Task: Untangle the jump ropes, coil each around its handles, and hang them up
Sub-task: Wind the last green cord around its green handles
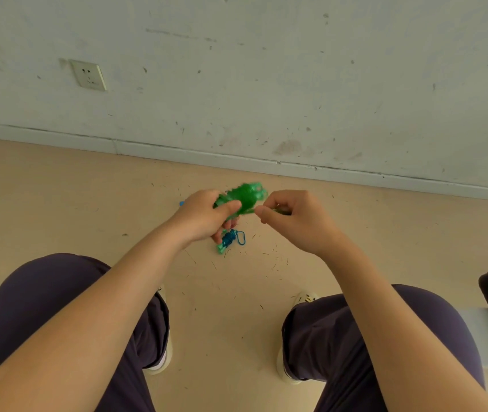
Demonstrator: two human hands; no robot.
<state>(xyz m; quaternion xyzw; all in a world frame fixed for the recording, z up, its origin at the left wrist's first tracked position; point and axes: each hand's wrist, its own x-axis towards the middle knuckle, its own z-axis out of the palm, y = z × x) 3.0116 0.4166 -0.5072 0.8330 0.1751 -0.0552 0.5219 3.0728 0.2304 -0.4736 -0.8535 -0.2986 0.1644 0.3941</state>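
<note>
Both hands are up in front of the knees, working one bundle between them. The left hand (204,217) is wrapped around the green jump rope (244,197), fingers curled under the handles and the thumb pressed along the top, so the grip looks firm. The coiled part of that green rope sticks out past the left thumb, up and toward the right hand, and it is blurred, so the number of turns cannot be told. The right hand (291,217) has its fingers curled in, thumb and forefinger pinching at the near edge of the green coil; what exactly sits in that pinch is too small to make out, though green strand shows between the fingers.

Just below the left hand, down on the floor (58,203), lies the blue jump rope (228,239), wound into a tight bundle around green-tipped handles with a small loop poking out toward the right. It is apart from both hands.

Beyond the hands runs a scuffed wall (266,84), with a socket (88,74) well off past the left hand. Dark trousers (43,292) frame the scene from below.
</note>
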